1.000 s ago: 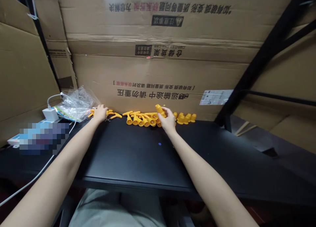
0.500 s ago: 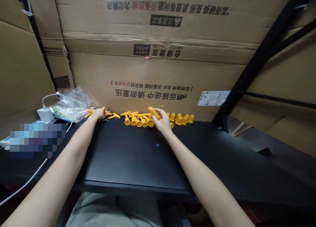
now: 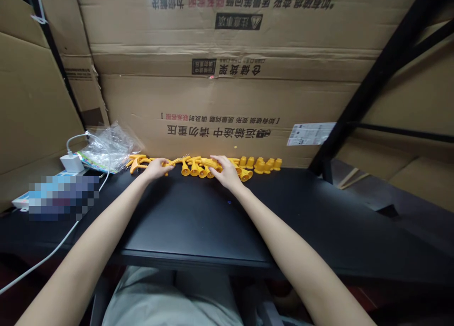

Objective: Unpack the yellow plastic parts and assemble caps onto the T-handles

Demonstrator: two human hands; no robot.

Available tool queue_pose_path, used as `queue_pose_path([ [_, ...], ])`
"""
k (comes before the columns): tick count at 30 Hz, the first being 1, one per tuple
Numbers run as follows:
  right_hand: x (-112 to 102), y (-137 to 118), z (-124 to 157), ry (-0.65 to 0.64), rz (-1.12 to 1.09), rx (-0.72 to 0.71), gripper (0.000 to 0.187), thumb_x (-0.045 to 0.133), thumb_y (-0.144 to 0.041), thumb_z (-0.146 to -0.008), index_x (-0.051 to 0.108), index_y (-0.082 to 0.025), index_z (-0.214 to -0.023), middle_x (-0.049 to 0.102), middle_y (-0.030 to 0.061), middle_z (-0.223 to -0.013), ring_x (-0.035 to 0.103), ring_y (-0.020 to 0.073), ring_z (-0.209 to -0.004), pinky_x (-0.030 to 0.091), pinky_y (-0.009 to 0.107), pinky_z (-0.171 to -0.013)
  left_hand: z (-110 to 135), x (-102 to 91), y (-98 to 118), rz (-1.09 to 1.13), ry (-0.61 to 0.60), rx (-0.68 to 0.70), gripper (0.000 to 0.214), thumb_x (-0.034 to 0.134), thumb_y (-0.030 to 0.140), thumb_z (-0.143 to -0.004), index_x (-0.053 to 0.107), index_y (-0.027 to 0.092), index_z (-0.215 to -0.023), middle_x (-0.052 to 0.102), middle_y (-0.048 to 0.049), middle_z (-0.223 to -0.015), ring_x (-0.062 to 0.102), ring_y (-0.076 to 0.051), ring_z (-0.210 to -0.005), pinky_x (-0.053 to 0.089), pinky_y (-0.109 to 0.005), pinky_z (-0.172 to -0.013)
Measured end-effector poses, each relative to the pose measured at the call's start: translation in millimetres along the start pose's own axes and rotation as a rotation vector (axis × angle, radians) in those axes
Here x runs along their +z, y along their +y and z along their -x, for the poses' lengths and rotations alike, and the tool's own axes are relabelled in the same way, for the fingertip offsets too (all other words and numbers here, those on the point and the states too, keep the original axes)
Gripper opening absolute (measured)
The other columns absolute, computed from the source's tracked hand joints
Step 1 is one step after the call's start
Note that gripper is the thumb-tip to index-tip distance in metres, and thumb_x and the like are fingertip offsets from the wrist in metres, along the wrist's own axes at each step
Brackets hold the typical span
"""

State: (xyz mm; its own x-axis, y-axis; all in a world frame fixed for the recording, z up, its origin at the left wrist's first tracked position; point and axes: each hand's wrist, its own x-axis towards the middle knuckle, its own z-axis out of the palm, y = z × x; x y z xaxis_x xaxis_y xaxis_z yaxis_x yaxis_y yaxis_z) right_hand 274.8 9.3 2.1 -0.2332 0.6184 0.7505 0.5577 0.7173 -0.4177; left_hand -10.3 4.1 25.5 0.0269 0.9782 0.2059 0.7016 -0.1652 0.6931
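At the back of the black table, my left hand [image 3: 158, 169] is closed on a yellow T-handled corkscrew [image 3: 173, 162], its thin metal spiral pointing right. My right hand [image 3: 227, 174] grips a yellow hollow sleeve [image 3: 210, 162], its narrow end toward the left hand. The spiral and the sleeve are close but apart. Between and below the hands lie several yellow corkscrews with bell-shaped sleeves [image 3: 194, 169], open mouths facing me. Loose yellow handles [image 3: 137, 162] lie left of my left hand. Several yellow sleeves [image 3: 260, 165] stand upright to the right.
A cardboard sheet [image 3: 227, 94] walls off the back of the black table [image 3: 184, 222]. At left are a clear plastic bag [image 3: 109, 144], a white charger [image 3: 72, 163] with a cable, and a blurred-out object [image 3: 60, 198]. A black metal post [image 3: 365, 85] rises at right.
My left hand has moved right from the loose handles, bringing a corkscrew with it. My right hand has tipped and lowered the sleeve slightly, turning it leftward.
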Motion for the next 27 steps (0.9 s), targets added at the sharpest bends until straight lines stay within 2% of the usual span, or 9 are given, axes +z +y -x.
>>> queue_pose_path([
  [6,8,-5,3,-0.129,-0.019,-0.062,0.029,0.062,-0.021,-0.077,0.063,-0.019,-0.106,0.065,0.0102,-0.107,0.061,0.0244,-0.105,0.047,0.045,-0.094,27,7.8,7,-0.209,0.025,0.075,0.017,0.065,0.03,-0.074,0.066,0.017,-0.085,0.064,-0.0012,-0.071,0.061,-0.018,-0.073,0.044,-0.027,-0.069],
  [10,9,-6,3,-0.145,-0.025,-0.082,0.028,0.061,-0.019,-0.078,0.064,-0.02,-0.105,0.065,0.0097,-0.108,0.061,0.0242,-0.106,0.046,0.046,-0.095,28,11.7,7,-0.282,-0.009,0.087,0.019,0.062,0.028,-0.078,0.066,0.016,-0.09,0.066,-0.0032,-0.075,0.063,-0.021,-0.079,0.046,-0.03,-0.076],
  [18,10,-8,5,-0.184,-0.009,-0.067,0.028,0.061,-0.021,-0.079,0.065,-0.019,-0.106,0.066,0.0112,-0.108,0.062,0.0252,-0.105,0.047,0.049,-0.095,24,16.2,2,-0.372,-0.002,0.19,0.017,0.06,0.027,-0.081,0.065,0.016,-0.093,0.068,-0.0073,-0.093,0.063,-0.023,-0.094,0.047,-0.033,-0.085],
  [23,5,-19,3,-0.191,-0.001,-0.123,0.031,0.056,-0.027,-0.086,0.062,-0.021,-0.116,0.065,0.0118,-0.114,0.06,0.0261,-0.109,0.046,0.049,-0.097,30,19.5,7,-0.408,0.065,0.338,0.023,0.05,0.029,-0.089,0.065,0.016,-0.1,0.066,-0.0095,-0.098,0.06,-0.023,-0.099,0.046,-0.033,-0.088],
  [27,-1,-22,0,-0.214,0.051,-0.201,0.035,0.049,-0.021,-0.088,0.06,-0.02,-0.121,0.061,0.0126,-0.113,0.058,0.0261,-0.107,0.046,0.049,-0.096,33,18.1,8,-0.53,0.104,0.31,0.029,0.043,0.03,-0.092,0.063,0.018,-0.109,0.063,-0.0111,-0.097,0.061,-0.023,-0.096,0.047,-0.034,-0.087],
])
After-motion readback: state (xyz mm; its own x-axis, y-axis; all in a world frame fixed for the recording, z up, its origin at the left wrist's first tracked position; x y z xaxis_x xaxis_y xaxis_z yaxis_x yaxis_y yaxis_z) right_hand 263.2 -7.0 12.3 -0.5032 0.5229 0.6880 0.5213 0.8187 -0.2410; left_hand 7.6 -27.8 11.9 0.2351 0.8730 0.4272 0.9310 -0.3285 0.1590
